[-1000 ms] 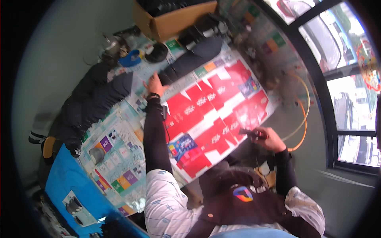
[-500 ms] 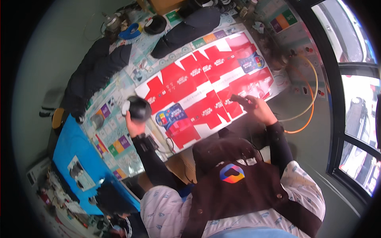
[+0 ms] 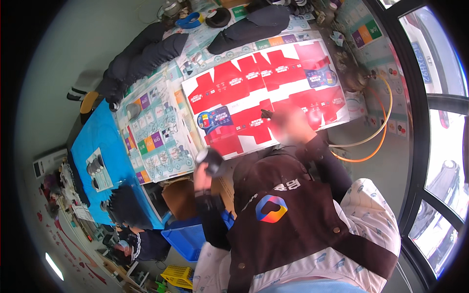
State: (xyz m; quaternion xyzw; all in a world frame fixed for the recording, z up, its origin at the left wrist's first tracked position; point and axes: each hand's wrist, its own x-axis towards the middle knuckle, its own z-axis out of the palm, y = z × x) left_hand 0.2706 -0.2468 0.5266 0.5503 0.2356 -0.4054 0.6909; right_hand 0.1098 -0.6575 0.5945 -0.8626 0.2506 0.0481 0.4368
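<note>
My left hand [image 3: 202, 178] is closed on a black, rounded, cup-shaped piece [image 3: 211, 161] with a pale edge, held just off the table's near edge. My right hand [image 3: 291, 125], smeared by motion, is over the near part of a large red and white printed card sheet [image 3: 234, 105]. From its fingers a small dark object [image 3: 266, 114] sticks out to the left; its kind is too blurred to tell. The sheet lies on the table and shows flat box outlines.
Long stacks of nested black pieces [image 3: 251, 30] lie along the far side and far left [image 3: 141, 61]. A blue-covered table [image 3: 90, 141] stands left, near a person in dark clothes [image 3: 149, 245]. Blue [image 3: 188, 240] and yellow crates [image 3: 177, 276] sit below. Hoses [image 3: 378, 128] hang at right.
My left hand has carried the black cup-shaped piece off the table toward my body. My right hand has shifted left over the red sheet with the small dark object. The view has turned.
</note>
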